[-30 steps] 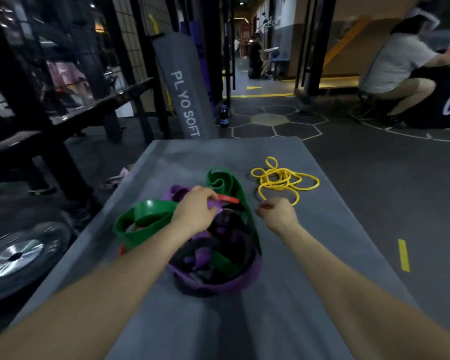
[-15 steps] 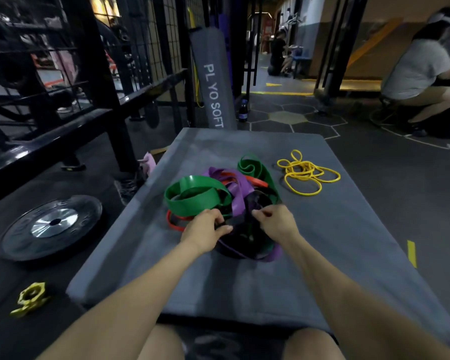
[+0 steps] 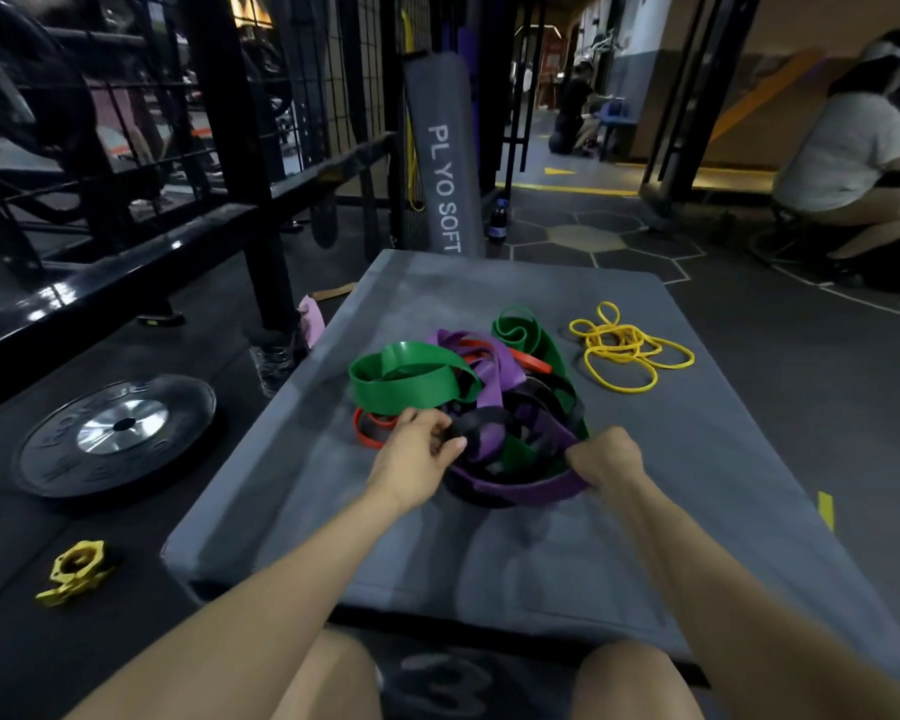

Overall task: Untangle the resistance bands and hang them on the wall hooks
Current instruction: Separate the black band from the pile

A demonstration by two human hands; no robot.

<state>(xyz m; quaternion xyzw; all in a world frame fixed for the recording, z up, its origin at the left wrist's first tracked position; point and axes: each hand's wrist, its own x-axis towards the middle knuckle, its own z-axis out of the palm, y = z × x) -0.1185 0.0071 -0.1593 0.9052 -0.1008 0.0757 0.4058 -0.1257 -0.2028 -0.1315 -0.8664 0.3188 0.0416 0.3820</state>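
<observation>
The tangled bands (image 3: 479, 407) lie mid-frame on the grey mat (image 3: 489, 553). Left hand (image 3: 417, 459) pinches a black band (image 3: 476, 423); right hand (image 3: 606, 459) grips the purple band (image 3: 531, 492), its loop running left-right between them.

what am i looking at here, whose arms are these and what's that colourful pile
There is no machine here. A person wears a camera on their head, so the picture looks forward and down along their own two bare arms. They sit at a grey padded mat on a gym floor.

On the mat lies a tangle of resistance bands: wide green, purple, black and red loops knotted together. A thin yellow band lies apart from it, farther back on the right.

The left hand pinches a black band at the pile's near edge. The right hand has its grip on a purple band.

On the floor to the left lie a weight plate and a yellow collar. No wall hooks are in view.
</observation>
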